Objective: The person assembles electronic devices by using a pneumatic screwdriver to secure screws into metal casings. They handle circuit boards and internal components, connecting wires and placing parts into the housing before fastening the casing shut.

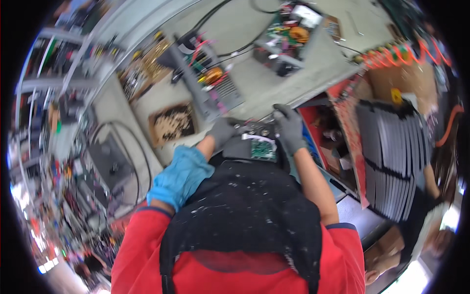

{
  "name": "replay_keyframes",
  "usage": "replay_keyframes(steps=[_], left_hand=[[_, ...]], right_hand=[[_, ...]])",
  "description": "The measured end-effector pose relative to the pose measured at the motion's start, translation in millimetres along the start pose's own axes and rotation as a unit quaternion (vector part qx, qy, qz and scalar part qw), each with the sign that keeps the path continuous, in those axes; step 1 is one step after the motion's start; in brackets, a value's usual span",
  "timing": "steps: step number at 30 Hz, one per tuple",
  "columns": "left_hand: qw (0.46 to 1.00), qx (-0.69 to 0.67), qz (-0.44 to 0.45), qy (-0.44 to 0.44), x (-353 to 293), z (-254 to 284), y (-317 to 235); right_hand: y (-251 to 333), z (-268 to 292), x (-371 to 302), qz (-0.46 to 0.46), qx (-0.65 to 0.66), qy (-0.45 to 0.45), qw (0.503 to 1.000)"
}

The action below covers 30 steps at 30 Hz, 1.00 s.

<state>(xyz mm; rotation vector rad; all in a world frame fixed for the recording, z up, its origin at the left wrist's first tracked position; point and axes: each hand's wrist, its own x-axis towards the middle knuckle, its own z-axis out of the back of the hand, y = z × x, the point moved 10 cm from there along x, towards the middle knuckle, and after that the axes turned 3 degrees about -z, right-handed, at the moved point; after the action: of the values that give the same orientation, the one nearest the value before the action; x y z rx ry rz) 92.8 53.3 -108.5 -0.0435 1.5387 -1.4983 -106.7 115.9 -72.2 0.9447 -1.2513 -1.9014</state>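
Observation:
A dark flat panel (235,150) lies close against my black apron, with a green circuit board (263,150) and a white connector strip on it. My left hand (223,132), in a grey glove, is closed on the panel's left side. My right hand (290,129), also gloved in grey, grips its right side; the fingertips are partly hidden and blurred. Round metal-looking parts (264,132) and a few wires sit along the far edge of the panel, between my hands.
Ahead on the bench stand an opened grey unit (227,90) and another electronics unit (286,39), both with copper coils. A cardboard box of small parts (172,124) is at left. A red-edged drawer (320,122) and stacked grey panels (387,142) are at right. Another person (431,230) is at lower right.

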Motion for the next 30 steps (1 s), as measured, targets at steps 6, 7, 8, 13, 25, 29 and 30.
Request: replay_keyframes(steps=[6, 7, 8, 13, 25, 29, 30], left_hand=[[0.991, -0.119, 0.034, -0.044, -2.3, -2.0, 55.8], [0.99, -0.126, 0.038, -0.048, -6.3, -1.8, 57.9], [0.988, -0.134, 0.039, -0.065, -11.5, 1.9, 60.2], [0.955, -0.257, 0.059, -0.137, -24.1, 21.7, 83.7], [0.957, -0.202, 0.079, -0.193, -17.3, 68.1, 70.4], [0.968, -0.167, 0.074, -0.175, -16.3, 75.6, 61.6], [0.968, -0.171, 0.064, -0.173, -17.5, 77.3, 56.7]], right_hand=[[61.8, -81.2, 0.4, 0.105, -0.159, 0.22, 0.957], [64.2, -92.7, 1.0, 0.117, -0.19, 0.245, 0.943], [61.8, -98.7, 4.7, 0.117, -0.178, 0.256, 0.943], [57.3, -140.7, 22.1, 0.097, -0.152, 0.347, 0.921], [33.7, -195.0, 28.3, 0.08, -0.318, 0.471, 0.819], [34.4, -196.1, 23.5, 0.142, -0.29, 0.48, 0.815], [32.1, -195.9, 24.2, 0.144, -0.29, 0.48, 0.815]])
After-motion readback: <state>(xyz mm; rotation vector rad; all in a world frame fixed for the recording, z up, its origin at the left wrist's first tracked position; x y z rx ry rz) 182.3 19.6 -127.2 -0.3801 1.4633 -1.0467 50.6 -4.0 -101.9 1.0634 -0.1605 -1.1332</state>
